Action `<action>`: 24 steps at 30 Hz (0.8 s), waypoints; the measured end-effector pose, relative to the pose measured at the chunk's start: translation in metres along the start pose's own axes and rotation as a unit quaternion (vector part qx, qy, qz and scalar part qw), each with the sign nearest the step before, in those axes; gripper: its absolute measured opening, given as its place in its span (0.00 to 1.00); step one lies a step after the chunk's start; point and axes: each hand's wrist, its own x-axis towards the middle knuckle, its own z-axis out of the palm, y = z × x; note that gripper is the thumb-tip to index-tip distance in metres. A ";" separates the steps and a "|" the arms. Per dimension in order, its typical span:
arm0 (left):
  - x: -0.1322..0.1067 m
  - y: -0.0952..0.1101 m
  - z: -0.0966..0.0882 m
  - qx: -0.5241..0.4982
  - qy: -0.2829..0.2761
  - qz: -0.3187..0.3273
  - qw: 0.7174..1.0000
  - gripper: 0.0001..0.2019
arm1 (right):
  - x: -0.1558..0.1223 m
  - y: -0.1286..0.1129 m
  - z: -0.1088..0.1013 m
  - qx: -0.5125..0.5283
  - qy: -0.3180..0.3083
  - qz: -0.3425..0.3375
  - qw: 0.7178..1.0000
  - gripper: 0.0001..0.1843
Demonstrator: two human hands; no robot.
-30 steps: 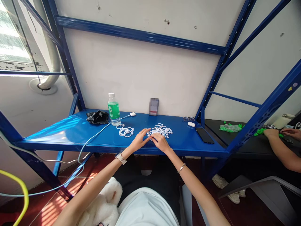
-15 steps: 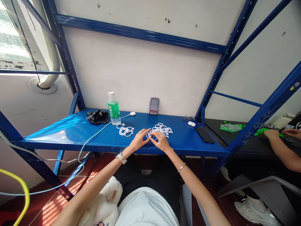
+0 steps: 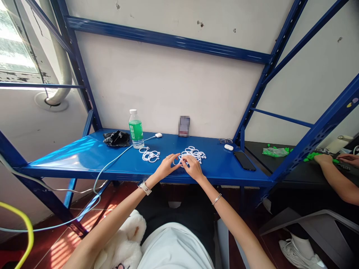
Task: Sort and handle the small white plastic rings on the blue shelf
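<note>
Two piles so far: both your left hand and right hand pinch one white ring, small pile apparently done, bigger heap left.

Two piles of white rings, one bottle, one phone.

Bright daylight scene, wide-angle view with bent edges.

Daylight enters from the window at ten o'clock, blown out to near white, and lays a pale glare on the blue shelf at nine o'clock. Striped sun patches fall on the red floor at seven o'clock. The frame posts bow outward toward the edges. Focus is sharp centrally; a small item at the wall is blurred.
</note>
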 end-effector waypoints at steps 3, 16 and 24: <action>0.001 0.000 -0.001 -0.008 0.003 -0.002 1.000 0.22 | 0.000 0.000 -0.001 -0.004 -0.006 0.007 1.000 0.12; -0.001 0.000 0.000 0.017 -0.001 0.003 1.000 0.20 | -0.002 0.003 0.002 -0.033 -0.027 0.009 0.999 0.16; -0.002 0.002 -0.001 0.038 0.000 0.006 0.999 0.18 | -0.003 0.005 0.004 -0.035 -0.025 0.002 0.999 0.18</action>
